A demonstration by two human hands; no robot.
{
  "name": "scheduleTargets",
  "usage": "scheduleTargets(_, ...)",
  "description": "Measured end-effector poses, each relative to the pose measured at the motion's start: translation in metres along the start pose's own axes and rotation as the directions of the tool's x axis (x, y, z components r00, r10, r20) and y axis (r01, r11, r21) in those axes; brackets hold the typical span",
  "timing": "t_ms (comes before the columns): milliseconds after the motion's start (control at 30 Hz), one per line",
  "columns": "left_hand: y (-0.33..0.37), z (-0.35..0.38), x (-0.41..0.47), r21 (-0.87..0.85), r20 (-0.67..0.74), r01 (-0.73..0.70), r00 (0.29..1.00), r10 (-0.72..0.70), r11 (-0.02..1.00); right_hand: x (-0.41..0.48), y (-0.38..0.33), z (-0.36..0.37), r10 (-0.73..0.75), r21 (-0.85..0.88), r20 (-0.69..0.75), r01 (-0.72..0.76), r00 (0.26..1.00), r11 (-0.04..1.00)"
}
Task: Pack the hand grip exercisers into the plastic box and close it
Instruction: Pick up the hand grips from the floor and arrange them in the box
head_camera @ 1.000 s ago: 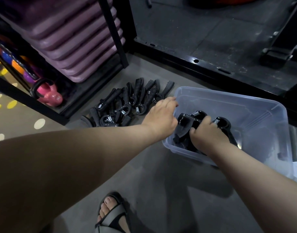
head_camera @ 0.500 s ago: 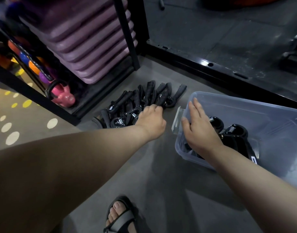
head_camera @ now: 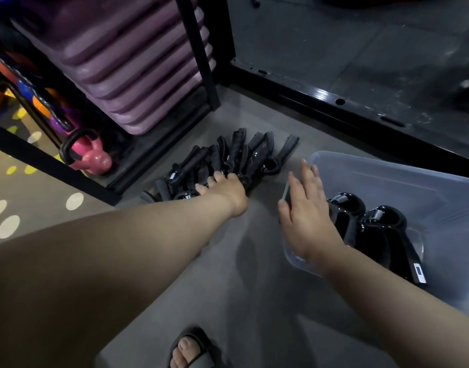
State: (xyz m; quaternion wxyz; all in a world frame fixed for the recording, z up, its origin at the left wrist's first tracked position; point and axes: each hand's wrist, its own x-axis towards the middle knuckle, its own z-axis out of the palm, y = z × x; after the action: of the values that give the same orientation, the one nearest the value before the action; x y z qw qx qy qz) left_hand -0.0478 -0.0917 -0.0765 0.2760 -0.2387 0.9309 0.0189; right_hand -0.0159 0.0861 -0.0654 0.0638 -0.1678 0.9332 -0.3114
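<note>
Mid-packing: left hand (head_camera: 225,188) curls fingers onto the pile of exercisers (head_camera: 236,158) on the floor (head_camera: 254,274) left of plastic box (head_camera: 414,187), right hand (head_camera: 305,208) spread and empty over its near-left corner, 2 packed exercisers (head_camera: 382,224) inside; next move likely needs a firm handful lifted across.

- Between the left hand (head_camera: 225,191) and the right hand (head_camera: 305,211) runs a free strip of grey floor (head_camera: 265,181).
- Beyond the left hand, the piled grip exercisers (head_camera: 236,155) lie near a black rack post (head_camera: 198,49) (kettlebell (head_camera: 91,155) further left).
- Right of the right hand, the plastic box (head_camera: 387,167) stands open-topped; two exercisers (head_camera: 376,224) fill its near part.
</note>
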Motion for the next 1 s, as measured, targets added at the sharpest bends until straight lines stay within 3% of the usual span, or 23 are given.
scheduleTargets(200,-0.012,0.000,0.028,-0.038,-0.010,0.047,0.999,-0.047,0.998,0.000,0.003,0.000,-0.025,0.054,0.009,0.025,1.000,0.998)
scheduleTargets(367,-0.025,-0.002,0.037,-0.025,0.117,-0.001,0.993,0.004,1.000,0.002,0.000,0.001,0.000,0.138,0.013,-0.002,1.000,0.990)
scheduleTargets(700,-0.031,0.024,0.054,0.194,0.202,-0.109,0.977,0.069,0.975,0.003,0.002,0.003,-0.010,0.132,0.015,0.008,1.000,0.991)
scheduleTargets(867,-0.036,0.014,0.054,0.031,0.058,-0.076,0.996,0.075,0.997,0.004,0.002,0.004,-0.004,0.134,0.009,0.002,1.000,0.991)
scheduleTargets(1000,-0.034,0.002,0.047,-0.077,-0.188,-0.170,0.970,0.153,0.982,0.002,0.001,0.002,-0.006,0.139,0.012,0.005,1.000,0.990)
